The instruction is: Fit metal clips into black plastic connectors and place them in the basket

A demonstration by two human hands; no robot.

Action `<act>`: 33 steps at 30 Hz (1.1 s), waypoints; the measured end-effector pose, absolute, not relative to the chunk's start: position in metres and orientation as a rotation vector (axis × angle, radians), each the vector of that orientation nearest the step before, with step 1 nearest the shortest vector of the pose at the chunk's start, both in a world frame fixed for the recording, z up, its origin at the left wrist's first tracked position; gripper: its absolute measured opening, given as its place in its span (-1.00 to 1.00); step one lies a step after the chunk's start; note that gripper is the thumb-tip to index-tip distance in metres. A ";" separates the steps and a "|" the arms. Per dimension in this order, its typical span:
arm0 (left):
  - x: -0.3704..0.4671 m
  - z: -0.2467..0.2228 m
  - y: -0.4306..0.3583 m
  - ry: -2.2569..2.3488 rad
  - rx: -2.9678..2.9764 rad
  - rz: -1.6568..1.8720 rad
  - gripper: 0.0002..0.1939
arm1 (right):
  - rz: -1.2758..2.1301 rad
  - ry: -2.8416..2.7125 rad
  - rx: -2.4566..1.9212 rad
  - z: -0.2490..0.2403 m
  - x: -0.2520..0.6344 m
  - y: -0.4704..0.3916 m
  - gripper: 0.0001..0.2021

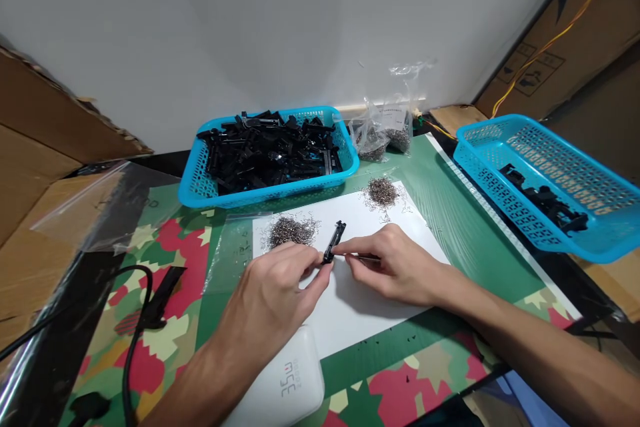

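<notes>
Over the white sheet (pixel 345 333), left hand (pixel 280 280): pinching narrowly, holding the near end of a black plastic part (pixel 336 239) between thumb and fingertips.
Right hand (pixel 395 263): curling narrowly round a thin metal tool (pixel 367 258), resting the forefinger tip against the side of the black plastic part.
Black plastic part: jutting out between both hands, slanting up and away from the left fingertips above the white sheet.
Thin metal tool: showing only as a short length between the right hand's fingers, pointing toward the left hand; showing too little to tell its exact kind.
Left wire heap (pixel 293 230): lying just beyond the left hand's knuckles, spreading small bent wires over the white sheet.
Right wire heap (pixel 383 192): lying beyond the right hand, scattering loose wires round its edges.
Clear plastic bags (pixel 397 137): standing farther beyond the right hand, past the right wire heap, containing similar wires.
Fuller blue basket (pixel 200 177): sitting well beyond the left hand, holding a large heap of black pieces (pixel 275 153).
Sparser blue basket (pixel 575 173): sitting beyond and to the right of the right hand, holding a small cluster of black components (pixel 543 200).
White power bank (pixel 305 367): lying on the near side of the left hand, reaching partly under the left forearm.
Black cable (pixel 127 373): curving well to the left of the left hand, crossing the camouflage-patterned table cover (pixel 185 307).
</notes>
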State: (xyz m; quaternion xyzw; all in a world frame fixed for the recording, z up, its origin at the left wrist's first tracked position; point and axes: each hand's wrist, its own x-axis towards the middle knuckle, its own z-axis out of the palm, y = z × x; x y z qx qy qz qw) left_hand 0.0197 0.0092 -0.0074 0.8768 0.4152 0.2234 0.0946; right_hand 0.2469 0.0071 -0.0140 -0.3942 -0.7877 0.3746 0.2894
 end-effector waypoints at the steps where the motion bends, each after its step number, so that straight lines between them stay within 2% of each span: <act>1: 0.020 -0.007 0.009 1.236 2.599 0.659 -0.73 | 0.992 -2.104 -1.045 -0.014 0.247 0.007 -0.65; 15: 0.021 -0.006 0.007 1.257 2.578 0.595 -0.72 | 0.811 -2.249 -0.974 -0.019 0.243 0.005 -0.68; 24: 0.023 -0.007 0.009 1.267 2.607 0.619 -0.71 | 0.890 -2.305 -1.021 -0.008 0.242 0.007 -0.73; 33: 0.023 -0.001 0.008 1.261 2.620 0.610 -0.71 | 0.949 -1.976 -1.182 -0.006 0.253 0.016 -0.77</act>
